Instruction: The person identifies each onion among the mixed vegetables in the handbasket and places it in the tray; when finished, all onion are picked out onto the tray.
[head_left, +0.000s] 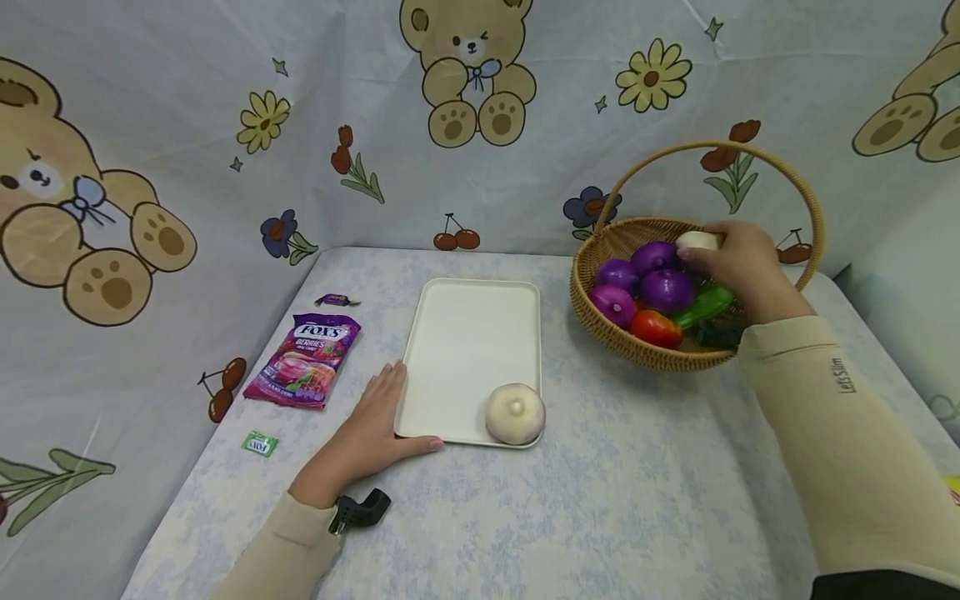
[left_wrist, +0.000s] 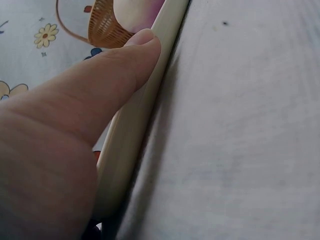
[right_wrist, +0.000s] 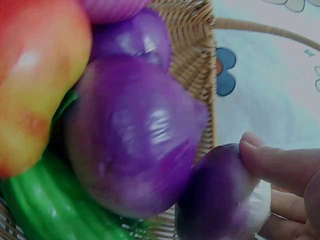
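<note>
My left hand [head_left: 386,421] lies flat on the table, fingers straight along the left side of a white tray [head_left: 465,333]; its thumb [left_wrist: 117,75] presses the tray rim [left_wrist: 137,130]. A pale onion half [head_left: 515,413] sits on the tray's near right corner. My right hand [head_left: 731,258] reaches into a wicker basket [head_left: 600,321] and pinches another onion half [right_wrist: 220,197], purple outside with a white cut face, above the far side. Inside the basket lie purple onions [right_wrist: 132,135], a red tomato [right_wrist: 35,75] and a green pepper [right_wrist: 50,205].
A purple Fox's candy bag [head_left: 303,360] lies left of the tray, with a loose purple candy [head_left: 336,300] behind it and a green one [head_left: 259,444] nearer me. Printed cloth walls stand at the back and left. The basket has a tall hoop handle [head_left: 795,179].
</note>
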